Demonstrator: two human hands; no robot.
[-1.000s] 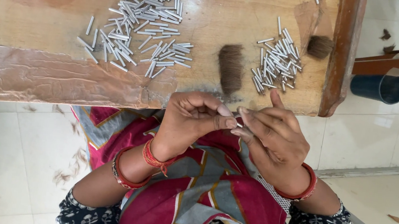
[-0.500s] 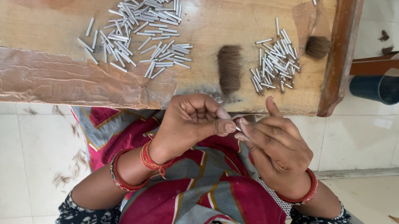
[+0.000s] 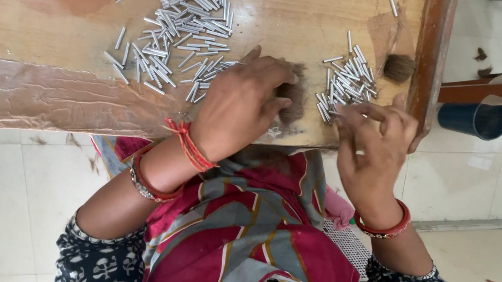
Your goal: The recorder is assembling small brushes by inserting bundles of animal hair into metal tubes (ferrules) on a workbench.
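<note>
The left hand (image 3: 243, 105) lies on the wooden worktop (image 3: 37, 28), its grip pinching the brown hair tuft (image 3: 296, 96). The right hand (image 3: 371, 149), fingers narrowly curled, touches the smaller pile of metal tubes (image 3: 347, 82) just beside it.

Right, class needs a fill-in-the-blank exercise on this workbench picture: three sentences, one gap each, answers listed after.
1. The left hand rests on a tuft of dark ____ on the wooden table.
2. The right hand reaches the smaller pile of short ____ tubes.
3. The larger pile of tubes lies to the ____ of the left hand.

Answers: bristles; metal; left
</note>
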